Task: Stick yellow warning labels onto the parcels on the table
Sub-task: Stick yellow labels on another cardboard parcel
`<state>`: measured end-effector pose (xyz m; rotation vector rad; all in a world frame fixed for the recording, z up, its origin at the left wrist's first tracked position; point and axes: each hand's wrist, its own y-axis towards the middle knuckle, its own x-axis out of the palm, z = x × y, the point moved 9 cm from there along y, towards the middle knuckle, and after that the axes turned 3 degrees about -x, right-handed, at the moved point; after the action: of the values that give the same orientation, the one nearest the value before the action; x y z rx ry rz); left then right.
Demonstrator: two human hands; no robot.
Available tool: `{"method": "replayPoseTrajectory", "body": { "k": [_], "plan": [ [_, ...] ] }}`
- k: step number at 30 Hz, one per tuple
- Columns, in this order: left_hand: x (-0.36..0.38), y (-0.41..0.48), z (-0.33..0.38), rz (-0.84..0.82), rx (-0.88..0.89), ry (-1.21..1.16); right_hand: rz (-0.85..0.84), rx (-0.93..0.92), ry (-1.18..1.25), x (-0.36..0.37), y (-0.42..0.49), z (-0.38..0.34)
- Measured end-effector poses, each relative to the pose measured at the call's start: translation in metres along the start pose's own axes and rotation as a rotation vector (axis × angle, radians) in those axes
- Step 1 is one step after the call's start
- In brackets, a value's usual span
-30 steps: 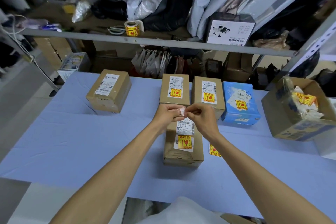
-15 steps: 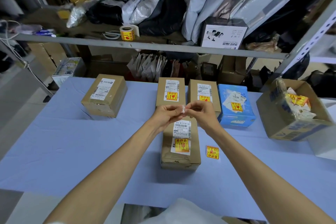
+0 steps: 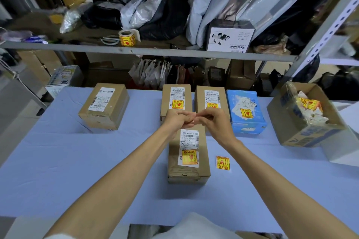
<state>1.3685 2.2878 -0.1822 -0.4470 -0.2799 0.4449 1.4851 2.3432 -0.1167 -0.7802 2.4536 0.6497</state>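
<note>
Over the nearest of five parcels, left hand and right hand meet, curled, any pinched thing indiscernible; one loose label beside.

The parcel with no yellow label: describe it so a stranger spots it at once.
Start at the blue table. At its far edge, find the brown box apart on the left. Its top bears only a white shipping slip; the other parcels show yellow stickers.

my left hand and right hand meet fingertip to fingertip above the nearest parcel, pinching a small scrap between them. one loose yellow label lies on the blue surface just beside this parcel.
</note>
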Motion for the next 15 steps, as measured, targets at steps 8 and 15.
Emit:
{"method": "replayPoseTrajectory", "body": {
  "k": [8,15],
  "plan": [
    [0.046,0.009,0.017,-0.193,0.031,0.046,0.051,0.155,0.004,-0.030,0.005,0.030],
    [0.122,0.022,0.028,-0.290,0.183,0.162,0.333,0.177,-0.019,-0.100,-0.014,0.053]
  ]
}}
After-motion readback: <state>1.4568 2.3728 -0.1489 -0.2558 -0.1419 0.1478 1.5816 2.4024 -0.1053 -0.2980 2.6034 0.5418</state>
